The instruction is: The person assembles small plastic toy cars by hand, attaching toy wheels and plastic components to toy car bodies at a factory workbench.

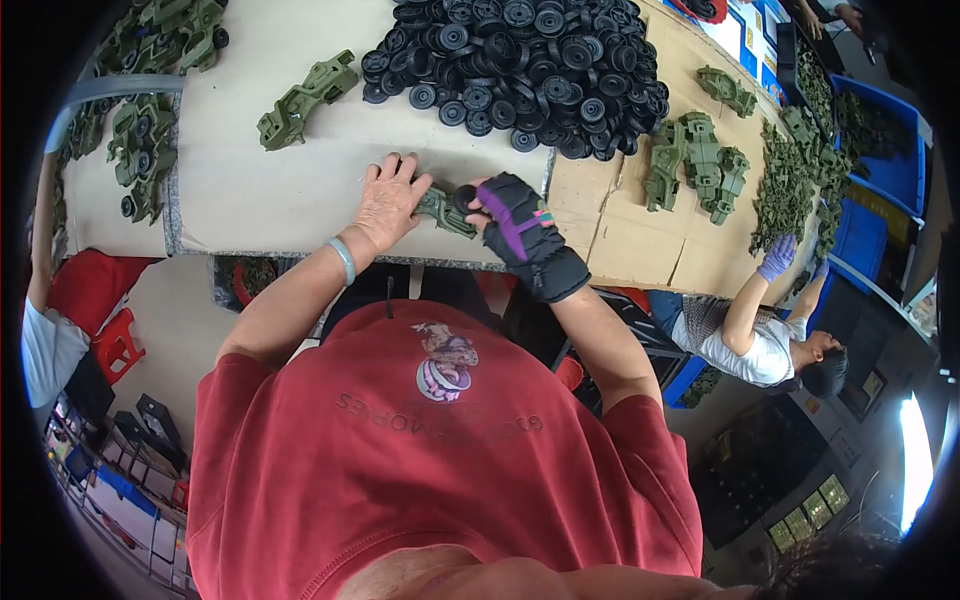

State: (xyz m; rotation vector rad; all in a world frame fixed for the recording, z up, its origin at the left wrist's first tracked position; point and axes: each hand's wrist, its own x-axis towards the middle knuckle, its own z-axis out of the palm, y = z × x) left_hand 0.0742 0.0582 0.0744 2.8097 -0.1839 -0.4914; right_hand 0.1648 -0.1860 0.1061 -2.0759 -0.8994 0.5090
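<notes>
A green plastic toy vehicle body [446,212] lies at the near edge of the table. My bare left hand [388,205] holds its left end, thumb side against it and the fingers reaching forward. My right hand [522,228], in a black and purple fingerless glove, pinches a black toy wheel [465,198] against the right part of the body. The fingers partly cover the place where wheel and body meet. Beyond my hands is a large heap of black wheels [520,65]. Another green vehicle body [308,100] lies farther left on the table.
Several green bodies [700,165] lie on cardboard [625,225] at the right, near a pile of small green parts [785,185]. More green vehicles with wheels [142,150] are at the left. A co-worker [745,335] in purple gloves reaches into the parts pile; another person's arm shows far left.
</notes>
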